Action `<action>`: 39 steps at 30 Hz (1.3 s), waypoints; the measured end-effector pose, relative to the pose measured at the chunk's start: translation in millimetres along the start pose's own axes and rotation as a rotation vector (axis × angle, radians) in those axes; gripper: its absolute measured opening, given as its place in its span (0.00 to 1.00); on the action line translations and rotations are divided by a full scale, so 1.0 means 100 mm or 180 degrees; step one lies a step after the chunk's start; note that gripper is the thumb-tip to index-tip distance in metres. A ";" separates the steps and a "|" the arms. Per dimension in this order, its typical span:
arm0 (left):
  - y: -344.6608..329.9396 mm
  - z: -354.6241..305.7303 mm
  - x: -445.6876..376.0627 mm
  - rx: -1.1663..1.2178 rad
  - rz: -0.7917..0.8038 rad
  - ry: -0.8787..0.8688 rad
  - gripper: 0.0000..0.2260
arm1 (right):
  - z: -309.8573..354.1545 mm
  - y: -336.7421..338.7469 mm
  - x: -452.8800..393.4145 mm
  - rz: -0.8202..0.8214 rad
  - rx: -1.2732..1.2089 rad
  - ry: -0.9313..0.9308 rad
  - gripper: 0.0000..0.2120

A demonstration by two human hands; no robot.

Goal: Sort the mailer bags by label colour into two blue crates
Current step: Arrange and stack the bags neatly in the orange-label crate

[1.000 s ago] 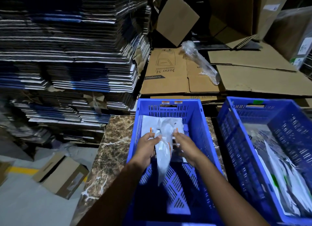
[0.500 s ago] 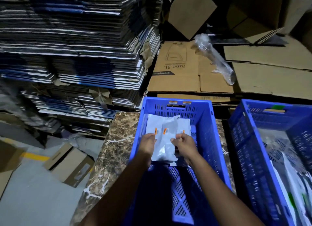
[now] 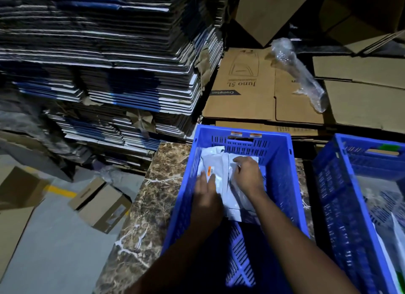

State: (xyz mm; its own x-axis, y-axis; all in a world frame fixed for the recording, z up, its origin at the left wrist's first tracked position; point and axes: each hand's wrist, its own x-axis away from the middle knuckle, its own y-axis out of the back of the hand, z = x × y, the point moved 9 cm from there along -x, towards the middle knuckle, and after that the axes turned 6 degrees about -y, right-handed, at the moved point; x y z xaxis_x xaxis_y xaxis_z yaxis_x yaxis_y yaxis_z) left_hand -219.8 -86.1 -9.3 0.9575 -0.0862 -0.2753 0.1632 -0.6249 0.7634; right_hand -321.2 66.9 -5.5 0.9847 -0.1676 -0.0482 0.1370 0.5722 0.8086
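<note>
Two blue crates stand side by side on a marble-patterned table. In the left crate (image 3: 282, 162) white mailer bags (image 3: 215, 162) lie stacked at the far end, and the top bag shows an orange label (image 3: 211, 170). My left hand (image 3: 206, 191) lies flat on the top bag, fingers stretched towards the label. My right hand (image 3: 248, 176) rests on the same bag further right, its fingers curled on the plastic. The right crate (image 3: 328, 195) holds more white mailer bags (image 3: 392, 206); a green mark shows at the frame's lower right edge.
The marble-patterned table (image 3: 153, 195) ends at the left above a grey floor with small cardboard boxes (image 3: 100, 203). A tall stack of flattened cartons (image 3: 109, 63) rises at the left. Flat cardboard sheets (image 3: 245, 92) and a bubble-wrap roll (image 3: 300, 74) lie behind the crates.
The bag that both hands held up above the left crate has been lowered and laid flat on the stack. My left hand has flattened on it.
</note>
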 end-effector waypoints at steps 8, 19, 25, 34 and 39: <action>-0.50 0.37 -0.38 -0.1011 0.0975 -0.0085 0.28 | -0.44 -0.72 0.17 0.0981 0.1322 0.0183 0.31; -0.62 0.42 -0.63 -0.0801 0.0972 -0.0413 0.35 | -0.56 -0.80 0.12 0.0603 0.1320 0.0152 0.31; -0.73 0.49 -0.59 -0.0504 0.0658 -0.0513 0.27 | -0.58 -0.86 0.09 0.0623 0.1287 0.0009 0.31; -0.80 0.50 -0.57 -0.0760 0.0468 -0.0650 0.27 | -0.56 -0.88 0.11 0.0404 0.1331 0.0193 0.30; -0.83 0.54 -0.57 -0.0889 0.0504 -0.0746 0.27 | -0.62 -0.88 0.12 0.0426 0.1252 0.0174 0.28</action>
State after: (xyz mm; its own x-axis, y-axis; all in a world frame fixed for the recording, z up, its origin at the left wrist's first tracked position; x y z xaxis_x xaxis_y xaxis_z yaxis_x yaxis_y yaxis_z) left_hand -300.7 -71.3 -89.1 0.9011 -0.3594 -0.2425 0.1071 -0.3575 0.9278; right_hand -315.2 64.4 -113.4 0.9967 -0.0636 0.0500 -0.0338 0.2339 0.9717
